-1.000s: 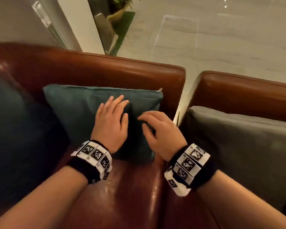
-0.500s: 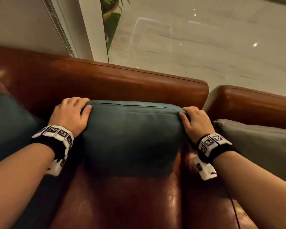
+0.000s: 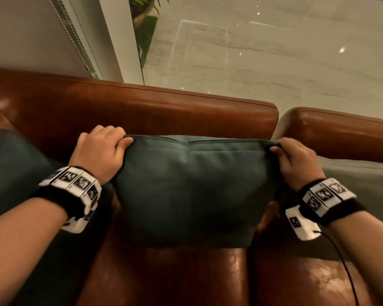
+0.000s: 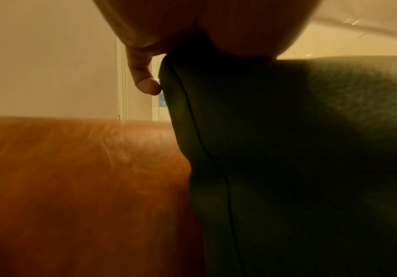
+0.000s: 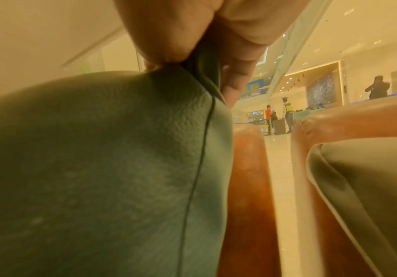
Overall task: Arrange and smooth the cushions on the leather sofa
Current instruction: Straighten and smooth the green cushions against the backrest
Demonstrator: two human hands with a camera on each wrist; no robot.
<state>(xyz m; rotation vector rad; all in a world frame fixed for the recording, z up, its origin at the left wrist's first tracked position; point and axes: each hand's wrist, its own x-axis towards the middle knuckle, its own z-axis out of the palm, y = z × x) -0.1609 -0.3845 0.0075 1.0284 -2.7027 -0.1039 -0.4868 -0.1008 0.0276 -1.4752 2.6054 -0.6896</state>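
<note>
Teal cushion (image 3: pixel 192 191): upright on the seat of the brown leather sofa (image 3: pixel 164 107), in front of the backrest, top edge pulled taut between two hands; seam running along the top edge and down the side in both wrist views (image 4: pixel 287 150) (image 5: pixel 97 168).
Left hand (image 3: pixel 100 149): closed on the cushion's top left corner, thumb on the front face, fingers curled over the top and behind; in the left wrist view (image 4: pixel 192 24) one fingertip touching the side seam.
Right hand (image 3: pixel 296 160): pinching the cushion's top right corner, thumb in front, fingers wrapped behind; in the right wrist view (image 5: pixel 204 30) fabric squeezed between thumb and fingers.
Wristbands: black bands with white square-patterned tags on both wrists; thin black cord trailing from the right one (image 3: pixel 325 204).
Dark cushion (image 3: pixel 11 173): at the left end of the same sofa, just beside the left forearm.
Grey cushion (image 3: pixel 358 182): on the neighbouring leather seat to the right, leaning on its backrest; pale piped edge clear in the right wrist view (image 5: pixel 370 187).
Gap: narrow strip of pale floor between the two leather seats.
Behind the sofa: glossy marble floor (image 3: pixel 274 51), green plant (image 3: pixel 144 16), white wall with a hanging bead chain (image 3: pixel 75 38).
Far background, right wrist view: bright hall with a few standing people (image 5: pixel 285 112), too small for detail.
</note>
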